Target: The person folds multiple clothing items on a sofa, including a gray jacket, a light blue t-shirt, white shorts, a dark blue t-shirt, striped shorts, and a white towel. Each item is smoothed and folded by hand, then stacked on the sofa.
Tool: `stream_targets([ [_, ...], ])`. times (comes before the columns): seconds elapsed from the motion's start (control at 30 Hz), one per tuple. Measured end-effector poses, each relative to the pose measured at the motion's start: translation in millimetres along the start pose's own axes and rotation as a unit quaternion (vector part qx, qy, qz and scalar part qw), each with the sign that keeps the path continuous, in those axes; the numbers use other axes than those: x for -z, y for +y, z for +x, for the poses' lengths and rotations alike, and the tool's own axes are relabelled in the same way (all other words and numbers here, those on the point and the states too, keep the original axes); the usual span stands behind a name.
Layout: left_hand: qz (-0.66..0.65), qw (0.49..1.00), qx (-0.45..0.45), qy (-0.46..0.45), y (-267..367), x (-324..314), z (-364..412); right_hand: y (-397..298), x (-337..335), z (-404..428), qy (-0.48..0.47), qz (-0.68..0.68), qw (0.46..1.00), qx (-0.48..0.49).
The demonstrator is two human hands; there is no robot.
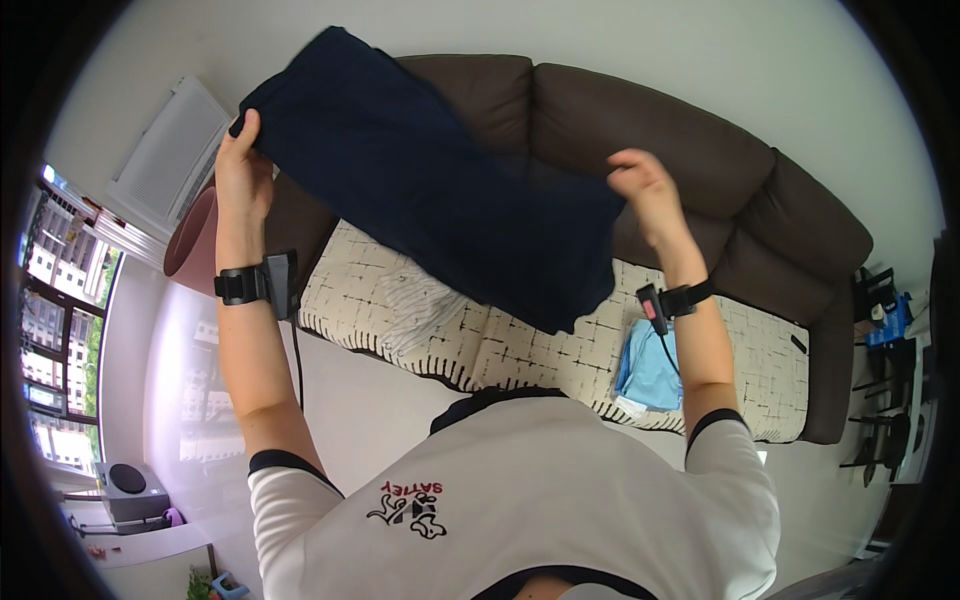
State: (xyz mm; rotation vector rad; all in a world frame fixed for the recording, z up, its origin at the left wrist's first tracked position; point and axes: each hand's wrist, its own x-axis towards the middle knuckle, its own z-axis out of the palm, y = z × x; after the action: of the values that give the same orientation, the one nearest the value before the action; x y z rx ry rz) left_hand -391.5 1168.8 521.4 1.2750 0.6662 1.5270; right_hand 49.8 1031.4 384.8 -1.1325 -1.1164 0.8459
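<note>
A navy-blue cloth garment (pixel 450 195) is spread in the air in front of me, above the sofa. My left hand (pixel 246 165) pinches its left edge, thumb on the near face. Its lower right part hangs over the seat. My right hand (pixel 649 191), blurred and with loosely curled fingers, is beside the garment's right corner; no cloth shows between its fingertips. Beneath the garment, partly covered by it, a pale striped cloth (pixel 420 307) lies on the patterned seat cover (pixel 525 345). A folded light-blue garment (pixel 646 367) rests on the seat below my right wrist.
The brown leather sofa (pixel 637 112) curves across the view. A small dark object (pixel 799 343) lies on its right seat. At left are a pinkish cylinder (pixel 191 244), a white wall unit (pixel 172 154) and a window (pixel 67 322). Black-strapped devices (pixel 281 285) are on both wrists, with cables.
</note>
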Motion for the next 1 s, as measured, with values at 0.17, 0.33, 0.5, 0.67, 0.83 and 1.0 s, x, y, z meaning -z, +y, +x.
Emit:
stream_targets([
  [0.17, 0.192, 0.974, 0.098, -0.073, -41, -14, -8, -31, -3, -12, 0.048, -0.119, 0.989, 0.078],
  [0.33, 0.199, 0.978, 0.040, -0.057, -53, -48, -14, -36, 47, -25, 0.114, -0.160, 0.978, 0.068],
  [0.5, 0.287, 0.923, 0.054, -0.250, -61, -59, -15, -50, 44, -28, 0.083, -0.154, 0.983, 0.050],
  [0.67, 0.089, 0.995, 0.028, -0.042, -49, -58, 12, -37, 77, -35, 0.197, -0.125, 0.970, 0.068],
  [0.83, 0.004, 0.997, 0.048, -0.065, -49, -51, 23, -38, 78, -42, 0.156, -0.046, 0.987, 0.008],
  [1.0, -0.194, 0.967, 0.045, -0.161, -26, -75, 20, -22, 67, -56, -0.104, 0.143, 0.955, -0.239],
])
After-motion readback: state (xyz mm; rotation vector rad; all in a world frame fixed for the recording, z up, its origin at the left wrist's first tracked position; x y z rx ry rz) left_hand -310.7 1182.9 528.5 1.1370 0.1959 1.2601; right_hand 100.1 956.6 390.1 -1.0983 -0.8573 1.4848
